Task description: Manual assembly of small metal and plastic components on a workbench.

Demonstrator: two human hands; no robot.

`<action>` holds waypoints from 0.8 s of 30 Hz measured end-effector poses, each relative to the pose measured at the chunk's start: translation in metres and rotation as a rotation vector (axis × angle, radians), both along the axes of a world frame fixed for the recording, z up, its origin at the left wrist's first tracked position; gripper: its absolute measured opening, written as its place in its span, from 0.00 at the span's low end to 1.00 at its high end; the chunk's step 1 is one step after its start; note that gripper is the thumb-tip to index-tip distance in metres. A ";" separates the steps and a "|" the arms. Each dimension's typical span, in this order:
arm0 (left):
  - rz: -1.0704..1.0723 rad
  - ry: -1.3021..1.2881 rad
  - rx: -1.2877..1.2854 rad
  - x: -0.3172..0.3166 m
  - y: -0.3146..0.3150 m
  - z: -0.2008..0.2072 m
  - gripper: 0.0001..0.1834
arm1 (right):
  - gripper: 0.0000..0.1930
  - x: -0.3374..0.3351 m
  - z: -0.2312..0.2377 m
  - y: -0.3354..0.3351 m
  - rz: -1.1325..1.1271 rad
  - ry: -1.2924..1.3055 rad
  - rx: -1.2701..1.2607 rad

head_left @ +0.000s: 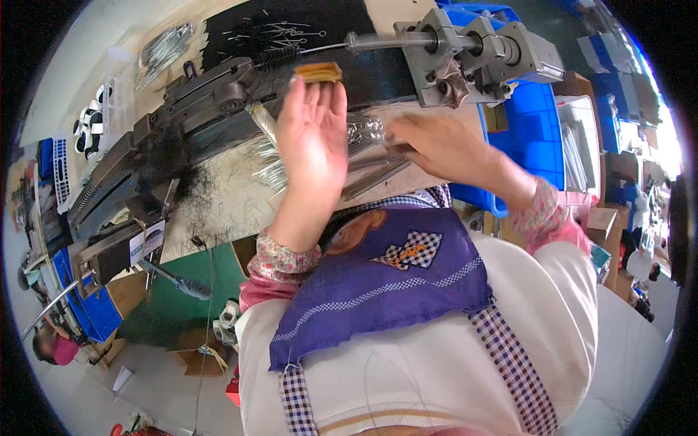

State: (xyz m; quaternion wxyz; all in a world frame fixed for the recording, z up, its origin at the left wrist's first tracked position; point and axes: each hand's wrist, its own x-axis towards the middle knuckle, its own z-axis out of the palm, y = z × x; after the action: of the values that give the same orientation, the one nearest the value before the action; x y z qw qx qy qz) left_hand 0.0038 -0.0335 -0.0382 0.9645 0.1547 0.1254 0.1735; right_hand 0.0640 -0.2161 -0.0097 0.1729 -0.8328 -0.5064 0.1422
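Centrally, the left hand (314, 138) is raised with fingers pressed together and straight, its fingertips gripping a small tan block (318, 72) just in front of the dark machine (218, 109). Right of that machine, the right hand (436, 145) lies palm-down on the bench (225, 196), fingers curled over a pile of thin metal rods (363, 156); whether it pinches one cannot be told. A grey spindle housing (472, 54) stands behind this hand, a blue bin (534, 134) beside it.
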 end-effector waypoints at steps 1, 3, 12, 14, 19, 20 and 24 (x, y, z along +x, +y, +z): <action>-0.022 0.097 -0.005 0.001 -0.004 -0.009 0.15 | 0.10 -0.004 -0.023 -0.019 -0.035 0.005 -0.012; -0.020 0.202 -0.014 -0.007 -0.010 -0.010 0.17 | 0.09 -0.005 -0.046 -0.034 -0.180 0.080 -0.129; 0.790 1.334 2.612 -0.184 0.080 -0.016 0.40 | 0.09 0.012 -0.075 -0.053 -0.243 0.491 0.127; 0.562 2.052 2.605 -0.257 0.139 -0.045 0.43 | 0.09 0.012 -0.075 -0.054 -0.268 0.539 0.144; 0.411 2.332 1.762 -0.343 0.187 -0.025 0.43 | 0.11 0.008 -0.070 -0.059 -0.449 0.627 0.173; 0.352 2.338 1.778 -0.337 0.187 -0.027 0.44 | 0.10 0.006 -0.069 -0.064 -0.513 0.632 0.285; 0.475 2.297 1.578 -0.276 0.146 -0.029 0.44 | 0.07 0.000 -0.063 -0.081 -0.707 0.761 0.634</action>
State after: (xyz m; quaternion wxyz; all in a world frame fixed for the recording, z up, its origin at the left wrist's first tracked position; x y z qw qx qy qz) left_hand -0.2726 0.1121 -0.0673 -0.0639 0.6743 0.7237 0.1323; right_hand 0.0637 -0.2969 -0.0732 0.6180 -0.7492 -0.1194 0.2063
